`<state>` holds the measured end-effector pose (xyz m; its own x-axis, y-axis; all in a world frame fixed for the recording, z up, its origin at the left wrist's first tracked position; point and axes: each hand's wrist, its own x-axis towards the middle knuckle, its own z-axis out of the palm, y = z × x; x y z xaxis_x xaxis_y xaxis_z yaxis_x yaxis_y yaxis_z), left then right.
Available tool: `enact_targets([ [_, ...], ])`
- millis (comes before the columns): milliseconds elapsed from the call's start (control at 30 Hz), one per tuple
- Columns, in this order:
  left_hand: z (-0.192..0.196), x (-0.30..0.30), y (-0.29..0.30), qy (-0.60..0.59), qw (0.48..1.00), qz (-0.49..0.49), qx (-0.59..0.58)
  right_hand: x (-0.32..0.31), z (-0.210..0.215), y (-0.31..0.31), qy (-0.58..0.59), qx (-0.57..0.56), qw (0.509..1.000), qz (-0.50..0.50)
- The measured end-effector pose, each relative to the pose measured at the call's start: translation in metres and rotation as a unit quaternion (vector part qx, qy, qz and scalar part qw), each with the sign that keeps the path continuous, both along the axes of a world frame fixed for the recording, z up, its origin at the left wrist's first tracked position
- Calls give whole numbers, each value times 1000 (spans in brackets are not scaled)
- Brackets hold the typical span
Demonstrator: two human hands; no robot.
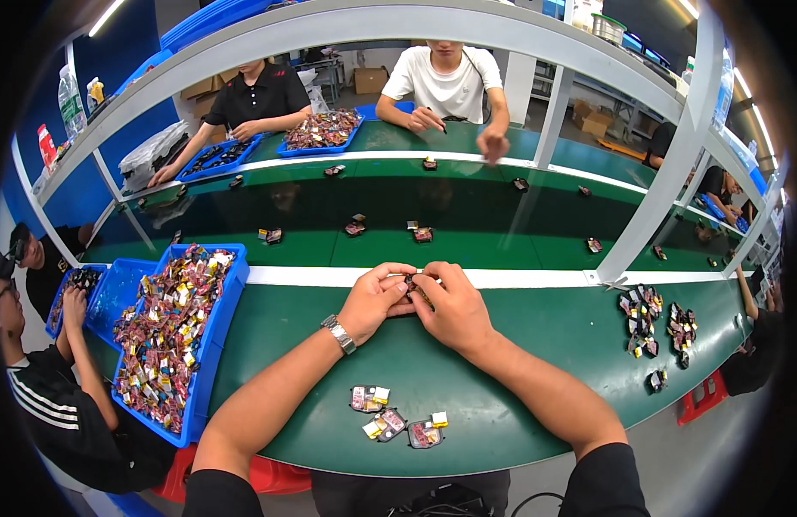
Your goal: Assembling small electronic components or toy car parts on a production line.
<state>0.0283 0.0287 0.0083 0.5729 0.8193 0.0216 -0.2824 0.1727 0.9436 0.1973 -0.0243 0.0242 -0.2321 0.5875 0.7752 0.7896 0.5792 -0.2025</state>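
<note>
Both my hands meet over the far edge of the green worktop. My left hand [372,303], with a metal watch on its wrist, pinches a small black electronic module [411,284]. From the other side, the fingers of my right hand [454,308] close on the same piece and cover most of it. Between my forearms lie three small electronic modules [386,424] with pink boards and white-and-yellow blocks. To my left, a blue tray [210,362] is heaped with many such modules.
Beyond a white rail [536,278], a green conveyor belt [372,250] carries scattered modules. More modules [641,319] lie in clusters at the right. A grey metal post [665,146] rises at right. Co-workers sit across the belt and to both sides; blue trays [321,148] stand there.
</note>
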Motion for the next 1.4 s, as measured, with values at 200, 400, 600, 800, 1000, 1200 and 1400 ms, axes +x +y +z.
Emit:
enact_targets([
  [200, 1, 3, 0, 17, 1000, 5, -8, 3, -10, 6, -28, 9, 999, -15],
  [400, 8, 5, -5, 43, 998, 38, 22, -1, -8, 5, -30, 11, 999, -22],
  [600, 0, 9, -4, 76, 993, 77, 56, 3, -10, 11, 221, -197, 954, 36],
  [800, -2, 11, -4, 111, 987, 68, 98, 8, -10, 11, 286, -266, 918, 64],
  [1000, -7, 9, -5, 121, 980, 91, 130, 3, -8, 12, 328, -337, 881, 54],
  [1200, -1, 7, -4, 43, 992, 37, 116, 6, -7, 12, 342, -263, 899, 79],
  [1400, -2, 1, -5, 15, 995, 15, 102, 3, -4, 10, 312, -212, 922, 90],
])
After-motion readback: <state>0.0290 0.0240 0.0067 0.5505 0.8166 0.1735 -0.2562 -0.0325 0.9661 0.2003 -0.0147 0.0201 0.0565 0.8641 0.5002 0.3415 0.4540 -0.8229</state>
